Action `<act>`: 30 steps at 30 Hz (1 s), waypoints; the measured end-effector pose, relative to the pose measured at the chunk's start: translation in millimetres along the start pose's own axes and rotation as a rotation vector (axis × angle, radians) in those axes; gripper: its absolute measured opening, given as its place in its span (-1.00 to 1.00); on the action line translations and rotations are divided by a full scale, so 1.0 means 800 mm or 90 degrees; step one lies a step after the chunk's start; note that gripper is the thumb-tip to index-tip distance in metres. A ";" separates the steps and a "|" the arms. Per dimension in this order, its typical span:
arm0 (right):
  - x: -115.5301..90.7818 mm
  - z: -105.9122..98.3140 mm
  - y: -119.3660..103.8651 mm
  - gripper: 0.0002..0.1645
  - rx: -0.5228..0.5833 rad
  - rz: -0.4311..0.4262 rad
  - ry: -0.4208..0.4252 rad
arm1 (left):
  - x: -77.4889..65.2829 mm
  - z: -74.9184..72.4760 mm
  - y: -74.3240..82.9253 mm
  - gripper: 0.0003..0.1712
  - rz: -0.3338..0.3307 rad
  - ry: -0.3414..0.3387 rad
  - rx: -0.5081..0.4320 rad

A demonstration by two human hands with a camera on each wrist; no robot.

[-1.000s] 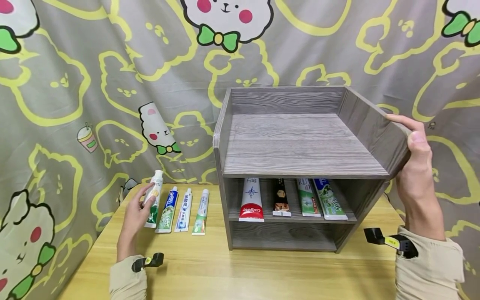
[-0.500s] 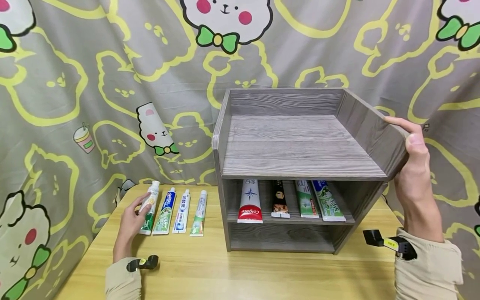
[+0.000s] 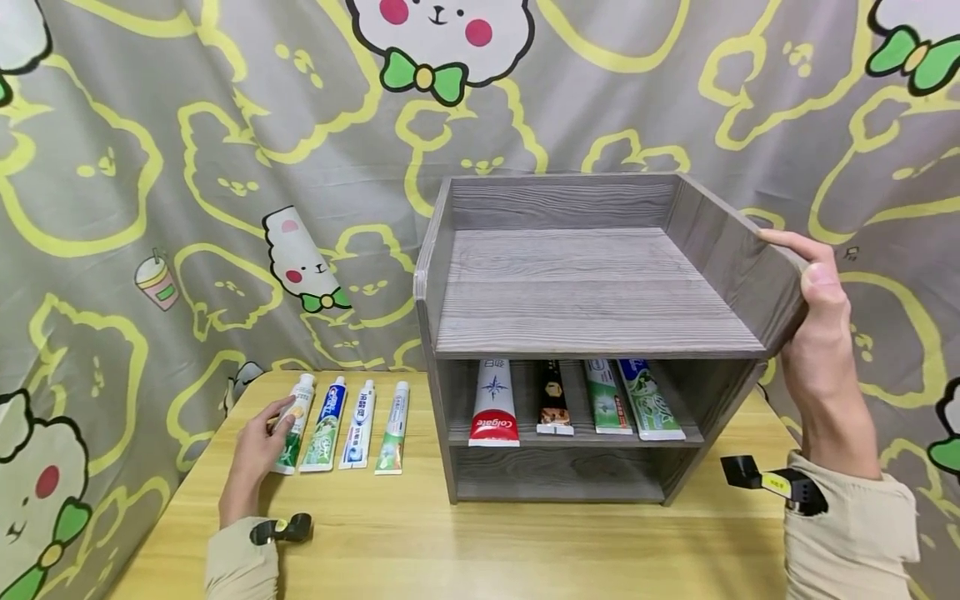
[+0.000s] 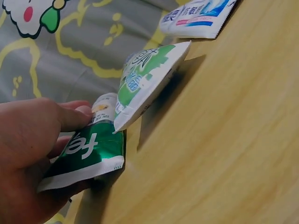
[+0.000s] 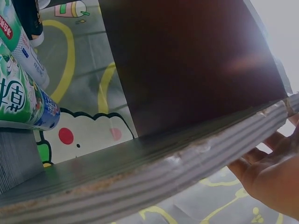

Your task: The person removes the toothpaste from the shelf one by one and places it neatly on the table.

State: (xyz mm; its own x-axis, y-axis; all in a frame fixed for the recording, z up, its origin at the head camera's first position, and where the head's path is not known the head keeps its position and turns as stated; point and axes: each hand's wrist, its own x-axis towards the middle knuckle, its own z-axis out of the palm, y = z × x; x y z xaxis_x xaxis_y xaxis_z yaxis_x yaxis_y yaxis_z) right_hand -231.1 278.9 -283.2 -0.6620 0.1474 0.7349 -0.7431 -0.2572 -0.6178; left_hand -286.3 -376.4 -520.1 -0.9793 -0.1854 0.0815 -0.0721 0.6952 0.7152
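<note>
My left hand (image 3: 255, 450) pinches a green and white toothpaste tube (image 3: 297, 417) at the left end of a row on the table. In the left wrist view its flat end stands close over the wood, and its side meets the neighbouring blue and green toothpaste tube (image 4: 142, 81). Further right in the row lie a white and blue tube (image 3: 357, 429) and a slim green and white one (image 3: 393, 433). My right hand (image 3: 821, 354) grips the right side panel of a grey wooden shelf (image 3: 592, 292), thumb at the front edge; the right wrist view shows fingers (image 5: 271, 144) behind that edge.
On the shelf's middle level lie a red and white Colgate tube (image 3: 495, 408), a black tube (image 3: 553, 400), a green and white tube (image 3: 609, 400) and a blue and green one (image 3: 651, 404). A patterned curtain (image 3: 337, 167) hangs behind the wooden table (image 3: 420, 550).
My left hand has lowered the green and white tube toward the table, beside the row's left end. The right hand keeps its grip on the shelf panel. The head view has shifted slightly.
</note>
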 end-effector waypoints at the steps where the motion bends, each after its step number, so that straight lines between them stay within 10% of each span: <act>1: 0.000 0.001 0.000 -0.44 -0.003 -0.001 0.000 | -0.001 0.000 -0.001 -0.45 0.000 0.002 0.007; 17: 0.001 0.003 -0.002 -0.44 0.000 -0.007 0.002 | -0.004 -0.003 0.010 -0.46 0.014 0.014 0.052; 30: 0.001 0.002 -0.001 -0.45 -0.007 -0.011 0.009 | -0.023 -0.031 0.082 -0.54 0.150 0.074 -0.005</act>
State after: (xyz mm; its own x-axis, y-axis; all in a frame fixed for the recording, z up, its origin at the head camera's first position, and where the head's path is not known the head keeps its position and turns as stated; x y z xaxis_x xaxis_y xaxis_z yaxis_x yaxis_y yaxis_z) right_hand -231.1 277.5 -282.0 -0.6508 0.1649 0.7411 -0.7550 -0.2438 -0.6087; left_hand -268.0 -344.8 -457.8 -0.9406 -0.0981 0.3250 0.1567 0.7237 0.6720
